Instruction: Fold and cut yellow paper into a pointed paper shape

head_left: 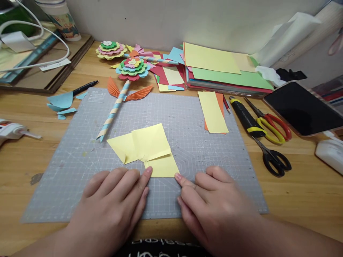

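Note:
A folded piece of yellow paper (150, 142) lies on the grey cutting mat (214, 157), with overlapping flaps and a rectangular part nearest me. My left hand (115, 200) touches the front left corner of that part with its outstretched index fingertip; its other fingers are bent. On the front right corner rests the index fingertip of my right hand (209, 200), whose remaining fingers are curled loosely. Neither hand grips the paper. Behind it, on the mat, is a paper flower (132, 68) with a striped blue and cream stem (114, 110) and orange pleated leaves (139, 93).
Yellow and orange strips (213, 112) lie at the mat's right. Beside them are a black-and-yellow handled tool (246, 116), red-and-yellow scissors (276, 125), black scissors (276, 160) and a tablet (302, 107). Stacked coloured paper (211, 59) sits behind. A glue gun (12, 131) and blue scraps (61, 101) are left.

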A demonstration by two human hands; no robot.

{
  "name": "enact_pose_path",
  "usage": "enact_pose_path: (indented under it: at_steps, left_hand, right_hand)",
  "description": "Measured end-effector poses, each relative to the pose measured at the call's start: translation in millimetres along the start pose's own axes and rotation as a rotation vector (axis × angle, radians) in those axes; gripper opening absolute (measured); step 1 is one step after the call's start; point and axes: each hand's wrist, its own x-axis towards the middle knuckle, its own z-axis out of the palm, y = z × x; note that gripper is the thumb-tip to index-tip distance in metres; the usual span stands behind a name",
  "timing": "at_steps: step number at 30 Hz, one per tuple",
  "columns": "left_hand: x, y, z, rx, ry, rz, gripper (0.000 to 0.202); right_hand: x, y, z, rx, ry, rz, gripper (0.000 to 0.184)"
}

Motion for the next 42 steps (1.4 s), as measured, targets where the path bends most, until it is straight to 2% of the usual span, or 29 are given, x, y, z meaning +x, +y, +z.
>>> enact_pose_path:
  at_steps: [8, 14, 17, 20, 24, 27, 29, 32, 35, 38, 40, 42]
  left_hand:
    - [0, 3, 3.4, 0.031, 0.037, -0.018, 0.028]
    - [0, 1, 5.4, -0.068, 0.049, -0.072, 0.024]
    - [3, -1, 4.9, -0.096, 0.025, -0.105, 0.024]
    - [5, -4, 2.0, -0.134, 0.000, -0.138, 0.023]
    - [6, -19, -6.9, -0.121, 0.003, -0.256, 0.018]
    - [6, -37, -11.4, -0.065, -0.053, -0.371, 0.030]
    - [4, -48, -10.8, -0.094, -0.100, -0.445, 0.039]
    - [3, -60, -6.5, -0.181, -0.111, -0.444, 0.034]
    - [3, -62, -3.5, -0.231, -0.120, -0.412, 0.028]
    - [6, -60, -4.3, -0.242, -0.104, -0.397, 0.029]
    - [8, -57, -6.1, -0.229, -0.076, -0.394, 0.034]
    - [11, -55, -7.7, -0.195, -0.042, -0.397, 0.041]
  right_hand:
    - [3, 3, 2, 0.069, 0.030, 0.001, 0.021]
    - [8, 19, 5, 0.279, 0.123, 0.051, 0.016]
    - [11, 26, 9, 0.417, 0.126, 0.158, 0.010]
    - [12, 29, 12, 0.516, 0.114, 0.291, 0.020]
    - [17, 29, 9, 0.636, 0.003, 0.470, 0.031]
    - [31, 33, 4, 0.794, -0.062, 0.629, 0.032]
    - [46, 36, 4, 0.838, -0.058, 0.701, 0.032]
    - [70, 39, 10, 0.813, -0.057, 0.752, 0.038]
    - [85, 35, 20, 0.862, -0.023, 0.732, 0.047]
    - [87, 28, 24, 0.979, 0.040, 0.657, 0.055]
    - [83, 26, 21, 1.019, 0.060, 0.585, 0.042]
    - [77, 28, 15, 1.031, 0.043, 0.530, 0.020]
